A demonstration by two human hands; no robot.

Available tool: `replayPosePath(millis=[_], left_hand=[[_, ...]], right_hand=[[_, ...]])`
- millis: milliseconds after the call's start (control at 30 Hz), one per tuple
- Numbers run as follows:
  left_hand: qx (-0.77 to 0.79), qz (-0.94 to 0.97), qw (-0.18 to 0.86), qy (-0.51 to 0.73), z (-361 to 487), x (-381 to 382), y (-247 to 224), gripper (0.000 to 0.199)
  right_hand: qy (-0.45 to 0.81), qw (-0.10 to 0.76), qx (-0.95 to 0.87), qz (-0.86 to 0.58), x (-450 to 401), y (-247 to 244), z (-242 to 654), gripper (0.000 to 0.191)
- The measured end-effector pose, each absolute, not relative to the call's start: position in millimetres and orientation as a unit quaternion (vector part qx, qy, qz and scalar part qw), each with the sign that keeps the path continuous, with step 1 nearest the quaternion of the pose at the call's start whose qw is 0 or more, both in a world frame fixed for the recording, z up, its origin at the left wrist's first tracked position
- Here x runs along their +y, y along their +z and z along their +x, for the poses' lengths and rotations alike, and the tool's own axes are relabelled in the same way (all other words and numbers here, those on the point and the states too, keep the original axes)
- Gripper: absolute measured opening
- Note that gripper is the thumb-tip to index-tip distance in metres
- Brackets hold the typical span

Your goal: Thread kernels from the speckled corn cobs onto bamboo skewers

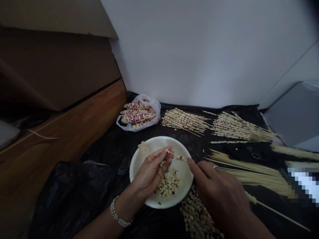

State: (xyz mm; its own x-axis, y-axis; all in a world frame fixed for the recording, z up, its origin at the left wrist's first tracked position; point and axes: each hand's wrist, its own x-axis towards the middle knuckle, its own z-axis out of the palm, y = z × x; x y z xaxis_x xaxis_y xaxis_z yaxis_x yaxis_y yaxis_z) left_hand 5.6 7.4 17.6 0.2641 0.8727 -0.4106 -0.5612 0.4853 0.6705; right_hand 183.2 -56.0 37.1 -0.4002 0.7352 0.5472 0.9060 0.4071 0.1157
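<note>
Over a white bowl (133, 166), my left hand (152, 166) is closed, pinching a pale corn kernel (166, 151) at the tip of a thin skewer (175, 155). More kernels show in its curled fingers. My right hand (221, 189) is wrapped round the skewer, just right of several threaded white and dark red kernels (181, 158). The skewer's bare end comes out behind that hand, toward the lower right. Loose kernels (169, 186) lie in the bowl, and a bare piece of cob (143, 148) leans at its far left rim.
Speckled corn cobs (138, 118) fill a plastic bag at the back. Threaded skewers lie in a middle pile (183, 119) and a right pile (234, 127). Bare skewers (251, 172) are at right. Loose kernels (199, 212) cover the black sheet (99, 179) near my right forearm.
</note>
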Motion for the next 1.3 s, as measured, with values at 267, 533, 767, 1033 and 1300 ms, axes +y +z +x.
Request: replayPosePath(millis=[267, 533, 767, 1033, 1300], left_hand=[[0.396, 0.189, 0.771, 0.463, 5, 8, 17, 0.02], [0.394, 0.226, 0.769, 0.45, 3, 9, 12, 0.019], [0.392, 0.266, 0.773, 0.422, 1, 8, 11, 0.025], [0.399, 0.189, 0.782, 0.44, 2, 10, 14, 0.016], [0.386, 0.189, 0.788, 0.441, 7, 7, 8, 0.008]], right_hand=[[-0.213, 0.215, -0.811, -0.501, -57, 41, 183, 0.039], [-0.224, 0.197, -0.827, -0.476, -52, 50, 192, 0.038], [-0.245, 0.18, -0.829, -0.47, -54, 53, 192, 0.037], [-0.234, 0.187, -0.836, -0.459, -51, 50, 192, 0.036], [-0.228, 0.206, -0.837, -0.453, -51, 46, 189, 0.035]])
